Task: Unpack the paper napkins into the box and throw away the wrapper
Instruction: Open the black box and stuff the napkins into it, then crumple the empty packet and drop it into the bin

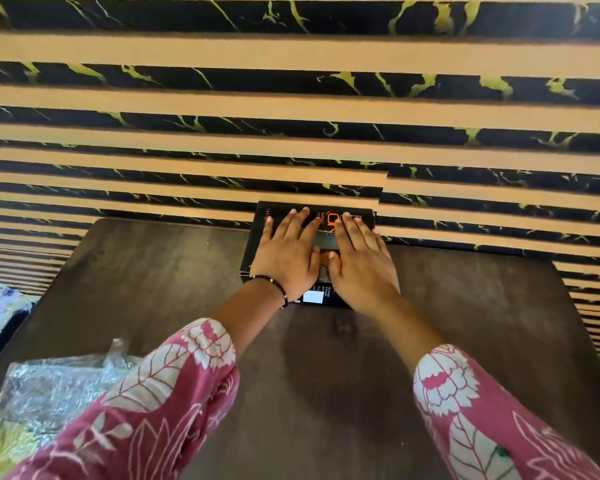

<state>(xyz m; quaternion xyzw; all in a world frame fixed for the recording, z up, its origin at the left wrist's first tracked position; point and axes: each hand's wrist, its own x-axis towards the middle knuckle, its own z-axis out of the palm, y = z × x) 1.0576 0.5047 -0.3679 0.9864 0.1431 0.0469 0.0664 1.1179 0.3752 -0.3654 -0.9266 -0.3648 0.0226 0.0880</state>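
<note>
Dark wood table [326, 393], black box [260, 233] at its far edge against the striped wall [291, 109], long axis running away from the person. Left hand [284, 252] and right hand [362, 263] both lie flat on the lid, fingers spread, gripping nothing. Clear-wrapped napkin pack [49, 389] sits near-left, well apart from the box; left hand is nearer, so likely it reaches back.

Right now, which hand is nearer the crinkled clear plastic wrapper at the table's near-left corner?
Left. The left hand and the right hand both lie flat on the black box, far from the wrapper.
</note>
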